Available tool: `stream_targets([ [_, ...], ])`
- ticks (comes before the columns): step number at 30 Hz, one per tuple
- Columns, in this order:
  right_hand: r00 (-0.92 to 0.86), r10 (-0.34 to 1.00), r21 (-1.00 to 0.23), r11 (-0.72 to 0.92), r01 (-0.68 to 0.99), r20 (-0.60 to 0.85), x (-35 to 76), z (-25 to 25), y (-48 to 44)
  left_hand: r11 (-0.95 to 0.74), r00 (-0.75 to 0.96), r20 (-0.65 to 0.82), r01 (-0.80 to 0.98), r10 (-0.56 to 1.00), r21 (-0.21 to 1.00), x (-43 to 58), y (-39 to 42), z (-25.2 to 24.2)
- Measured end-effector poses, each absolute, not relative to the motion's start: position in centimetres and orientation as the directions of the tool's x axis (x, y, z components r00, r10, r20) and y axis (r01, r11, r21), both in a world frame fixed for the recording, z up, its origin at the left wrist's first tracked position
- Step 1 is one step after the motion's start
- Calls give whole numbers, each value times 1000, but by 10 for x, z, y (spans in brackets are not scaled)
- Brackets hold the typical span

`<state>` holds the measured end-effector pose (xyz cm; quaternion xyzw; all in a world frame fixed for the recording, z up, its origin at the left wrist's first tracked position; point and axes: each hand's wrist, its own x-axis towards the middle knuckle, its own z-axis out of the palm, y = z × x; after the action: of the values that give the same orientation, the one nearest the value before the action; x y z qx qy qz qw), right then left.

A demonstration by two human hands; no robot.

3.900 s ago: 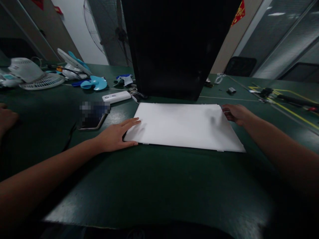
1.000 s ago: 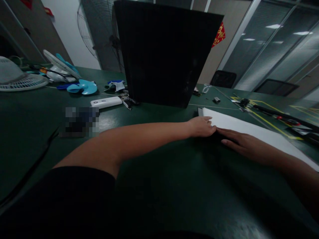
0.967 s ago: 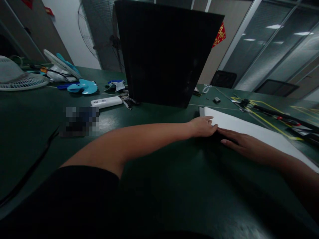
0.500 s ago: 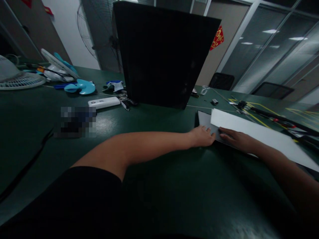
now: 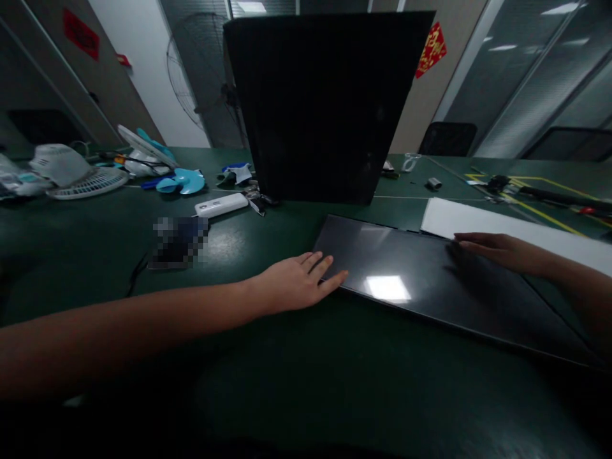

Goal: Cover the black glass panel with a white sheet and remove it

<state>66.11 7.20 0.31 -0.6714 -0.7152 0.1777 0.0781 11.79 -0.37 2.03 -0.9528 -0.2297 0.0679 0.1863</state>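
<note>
Right of center in the frame, a glossy dark panel [image 5: 430,274] lies flat on a green tabletop [image 5: 287,376], its long axis slanting from the middle down toward the lower right. It stretches between the person's two hands: rightward from the left hand [image 5: 301,280], and leftward and downward from the right hand [image 5: 507,252]. The left hand is nearer the panel's left end; its fingers are spread wide, empty, tips over the near left corner. The right hand reaches in from the right edge, fingers straight and loose, closed around nothing visible, above the panel's far side; whether it touches the surface, I cannot tell. Just beyond that side, at far right, lies a white sheet [image 5: 478,220].

Half a second ago, the white sheet covered most of the dark panel, leaving only its left end bare. Now the panel's face is largely uncovered and reflects a bright rectangle of light, and the sheet sits behind it. The left hand, curled then, is now splayed.
</note>
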Motion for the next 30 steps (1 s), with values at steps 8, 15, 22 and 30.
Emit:
stream_targets([
  [8, 38, 998, -141, -29, 990, 57, 698, -33, 85, -731, 781, 27, 596, 624, -333, 15, -26, 8],
  [15, 42, 967, -40, -33, 999, 251, 717, -51, 81, -647, 701, 40, 678, 712, -349, 11, -50, 20],
  [22, 139, 965, -20, -138, 990, 221, 730, -63, 90, -570, 625, 13, 720, 781, -396, 29, -78, 31],
  [30, 259, 964, -76, -254, 964, 60, 716, -45, 85, -654, 643, -168, 668, 747, -355, 19, -62, 25],
])
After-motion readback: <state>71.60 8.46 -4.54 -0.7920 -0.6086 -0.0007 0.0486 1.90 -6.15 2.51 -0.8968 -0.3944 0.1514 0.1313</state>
